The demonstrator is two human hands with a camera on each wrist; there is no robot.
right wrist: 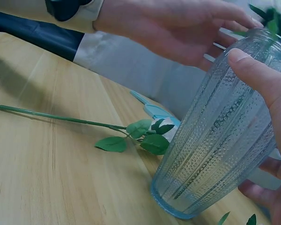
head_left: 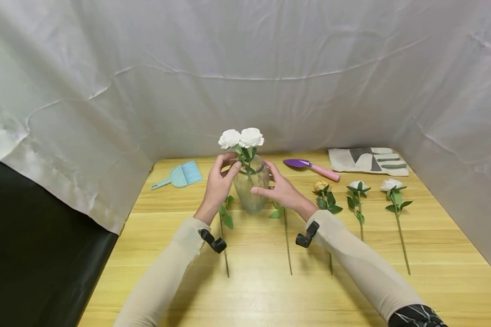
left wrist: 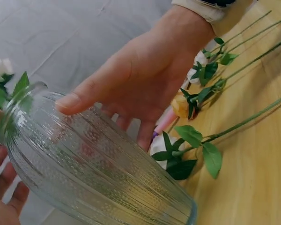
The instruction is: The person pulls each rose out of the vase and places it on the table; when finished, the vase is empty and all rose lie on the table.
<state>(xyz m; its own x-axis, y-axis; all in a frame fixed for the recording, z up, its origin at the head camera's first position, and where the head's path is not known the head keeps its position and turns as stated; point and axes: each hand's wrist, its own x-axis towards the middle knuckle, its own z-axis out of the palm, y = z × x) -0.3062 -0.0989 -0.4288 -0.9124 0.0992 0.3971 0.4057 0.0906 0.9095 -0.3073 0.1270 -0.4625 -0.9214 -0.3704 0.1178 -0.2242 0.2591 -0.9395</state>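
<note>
A ribbed clear glass vase stands on the table, two white roses rising from its mouth. My left hand is at the left of the rim, thumb and forefinger pinching among the leaves and stem of a white rose. Around the vase's right side curves my right hand, its thumb in front and fingers behind, holding the glass. The exact contact of the left fingertips is partly hidden by leaves. Stems inside the vase show only faintly.
Beside the vase lie two rose stems, their blooms hidden in the head view. Farther right lie a yellow rose and two white roses. A purple trowel, folded gloves and a blue brush with dustpan lie toward the back.
</note>
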